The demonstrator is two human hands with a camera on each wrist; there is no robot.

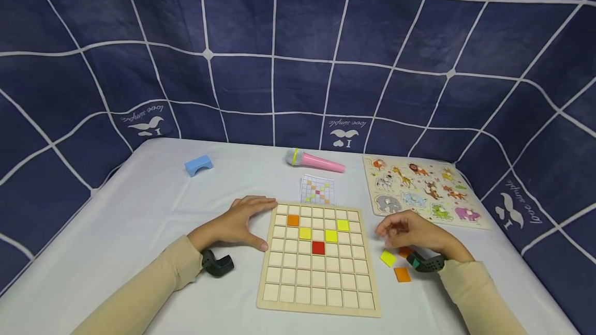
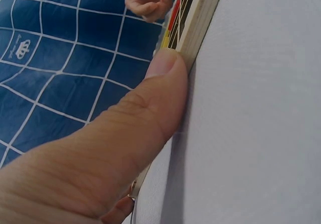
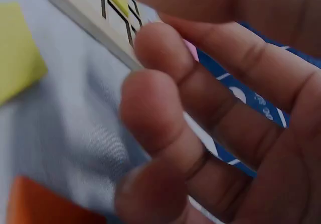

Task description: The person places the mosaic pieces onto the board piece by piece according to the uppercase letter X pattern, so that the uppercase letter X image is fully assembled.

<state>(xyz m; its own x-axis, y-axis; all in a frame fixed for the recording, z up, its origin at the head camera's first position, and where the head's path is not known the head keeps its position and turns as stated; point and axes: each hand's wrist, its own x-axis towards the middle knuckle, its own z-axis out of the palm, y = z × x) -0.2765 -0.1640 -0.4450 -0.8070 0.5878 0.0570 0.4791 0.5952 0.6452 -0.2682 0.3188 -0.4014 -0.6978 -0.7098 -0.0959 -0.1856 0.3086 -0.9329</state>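
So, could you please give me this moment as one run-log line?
left hand: rests against grid board left edge | right hand: fingers curled above loose yellow tile and orange tile, holding nothing visible

- The left hand (image 1: pixel 237 224) lies flat on the table (image 1: pixel 139 221), with fingers and thumb touching the left edge of the wooden board (image 1: pixel 318 260).
- The board has rows of little squares. One orange tile (image 1: pixel 293 220), three yellow tiles (image 1: pixel 304 233) and one red tile (image 1: pixel 318 247) sit in it.
- The right hand (image 1: pixel 414 234) is just right of the board, fingers curled loosely. I cannot tell if it holds anything.
- A loose yellow tile (image 1: pixel 387 258) and a loose orange tile (image 1: pixel 402 274) lie near that hand.
- A small card (image 1: pixel 317 189) lies behind the board.
- Farther back lie a pink microphone (image 1: pixel 315 161), a blue block (image 1: pixel 198 165) and an animal puzzle (image 1: pixel 421 190).
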